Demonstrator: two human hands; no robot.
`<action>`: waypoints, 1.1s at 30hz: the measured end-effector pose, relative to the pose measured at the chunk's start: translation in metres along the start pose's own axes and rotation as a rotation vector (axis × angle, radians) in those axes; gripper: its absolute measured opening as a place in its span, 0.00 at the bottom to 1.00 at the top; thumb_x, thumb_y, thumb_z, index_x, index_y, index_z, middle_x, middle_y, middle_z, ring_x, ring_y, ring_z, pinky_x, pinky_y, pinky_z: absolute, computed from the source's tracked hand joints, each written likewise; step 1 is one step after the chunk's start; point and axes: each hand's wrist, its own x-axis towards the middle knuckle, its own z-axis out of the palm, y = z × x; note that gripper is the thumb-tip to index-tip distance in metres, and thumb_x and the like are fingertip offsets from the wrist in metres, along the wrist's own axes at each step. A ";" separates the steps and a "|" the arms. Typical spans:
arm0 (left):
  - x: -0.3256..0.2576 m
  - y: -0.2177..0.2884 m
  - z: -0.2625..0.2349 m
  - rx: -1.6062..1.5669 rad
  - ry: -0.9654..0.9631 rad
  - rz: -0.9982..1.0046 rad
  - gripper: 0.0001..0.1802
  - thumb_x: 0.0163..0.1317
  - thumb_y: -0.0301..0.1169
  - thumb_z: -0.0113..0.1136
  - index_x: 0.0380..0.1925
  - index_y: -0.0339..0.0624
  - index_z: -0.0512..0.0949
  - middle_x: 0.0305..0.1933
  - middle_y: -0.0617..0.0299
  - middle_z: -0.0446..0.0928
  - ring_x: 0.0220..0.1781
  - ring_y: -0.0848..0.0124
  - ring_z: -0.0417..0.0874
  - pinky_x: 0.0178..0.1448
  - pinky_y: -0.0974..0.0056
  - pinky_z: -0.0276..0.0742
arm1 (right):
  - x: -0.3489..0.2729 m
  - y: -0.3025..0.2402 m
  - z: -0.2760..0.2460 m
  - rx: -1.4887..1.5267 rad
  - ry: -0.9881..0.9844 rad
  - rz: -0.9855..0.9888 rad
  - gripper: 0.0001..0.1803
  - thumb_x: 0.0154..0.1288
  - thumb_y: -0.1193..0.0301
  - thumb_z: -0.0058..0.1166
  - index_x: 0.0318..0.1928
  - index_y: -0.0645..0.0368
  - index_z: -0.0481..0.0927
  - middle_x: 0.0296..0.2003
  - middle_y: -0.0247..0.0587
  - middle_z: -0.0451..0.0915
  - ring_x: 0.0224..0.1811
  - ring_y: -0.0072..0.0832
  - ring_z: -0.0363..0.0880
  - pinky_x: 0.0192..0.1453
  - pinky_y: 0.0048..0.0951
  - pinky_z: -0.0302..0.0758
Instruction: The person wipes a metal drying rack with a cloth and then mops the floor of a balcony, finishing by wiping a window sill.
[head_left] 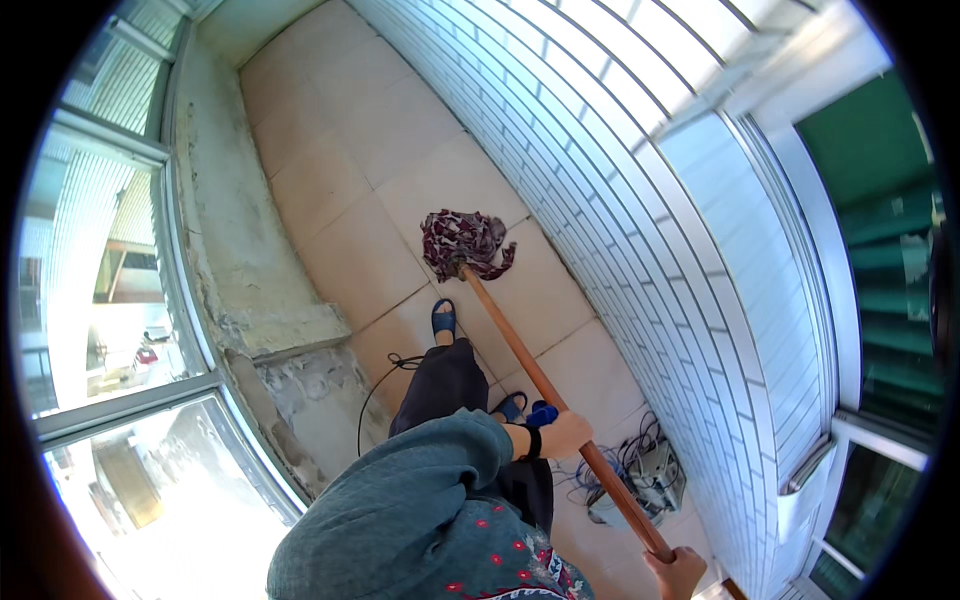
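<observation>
Mop handle [540, 375] runs diagonally: mop head [465, 243] on the tiled floor [350, 170], ahead of the person's feet, top end back by the tiled wall. Left hand [566, 434] grip wrapped mid-shaft, nearer the head; right hand [678, 572] closed on the top end.

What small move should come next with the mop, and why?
Probably push the mop head forward along the tiled floor. The left hand grips the wooden handle mid-way and the right hand holds its top end, while the rag head rests on the tile just ahead of the blue sandal, with a long stretch of floor beyond it.
</observation>
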 end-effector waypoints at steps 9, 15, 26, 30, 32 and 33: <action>-0.086 -0.255 -0.175 0.212 0.266 -0.470 0.05 0.46 0.28 0.55 0.21 0.46 0.80 0.25 0.58 0.79 0.30 0.62 0.82 0.27 0.60 0.75 | 0.226 -0.268 -0.048 0.005 0.203 -0.313 0.28 0.33 0.47 0.65 0.14 0.62 0.77 0.12 0.45 0.71 0.15 0.43 0.71 0.22 0.40 0.66; -0.193 -0.437 -0.293 0.384 0.252 -0.921 0.02 0.49 0.25 0.54 0.24 0.42 0.76 0.25 0.55 0.78 0.28 0.61 0.82 0.27 0.61 0.77 | 0.319 -0.505 -0.045 0.050 0.041 -0.506 0.23 0.46 0.51 0.56 0.20 0.62 0.78 0.18 0.50 0.76 0.24 0.48 0.77 0.30 0.44 0.72; -0.204 -0.407 -0.313 0.193 0.145 -0.692 0.03 0.45 0.27 0.57 0.21 0.44 0.79 0.24 0.56 0.78 0.28 0.63 0.82 0.26 0.61 0.76 | 0.305 -0.498 -0.104 -0.116 -0.432 -0.494 0.19 0.41 0.56 0.57 0.23 0.63 0.78 0.21 0.53 0.77 0.28 0.47 0.77 0.35 0.41 0.73; -0.152 -0.322 -0.284 0.071 0.300 -0.510 0.03 0.42 0.27 0.57 0.15 0.42 0.78 0.21 0.55 0.76 0.28 0.61 0.80 0.28 0.59 0.76 | 0.290 -0.417 -0.174 -0.071 -0.803 -0.241 0.24 0.40 0.53 0.63 0.24 0.65 0.78 0.17 0.46 0.76 0.19 0.34 0.76 0.26 0.31 0.72; -0.127 -0.278 -0.293 0.018 0.366 -0.428 0.04 0.43 0.26 0.55 0.16 0.41 0.78 0.21 0.54 0.76 0.28 0.60 0.80 0.29 0.58 0.76 | 0.281 -0.371 -0.209 0.078 -0.919 0.049 0.21 0.42 0.58 0.64 0.23 0.66 0.78 0.15 0.41 0.75 0.14 0.26 0.73 0.20 0.26 0.69; -0.115 -0.260 -0.301 -0.018 0.399 -0.368 0.04 0.44 0.26 0.55 0.17 0.40 0.79 0.21 0.53 0.76 0.28 0.59 0.80 0.29 0.57 0.76 | 0.271 -0.346 -0.220 0.202 -0.937 0.241 0.18 0.42 0.62 0.64 0.23 0.66 0.77 0.14 0.39 0.74 0.13 0.25 0.71 0.17 0.25 0.66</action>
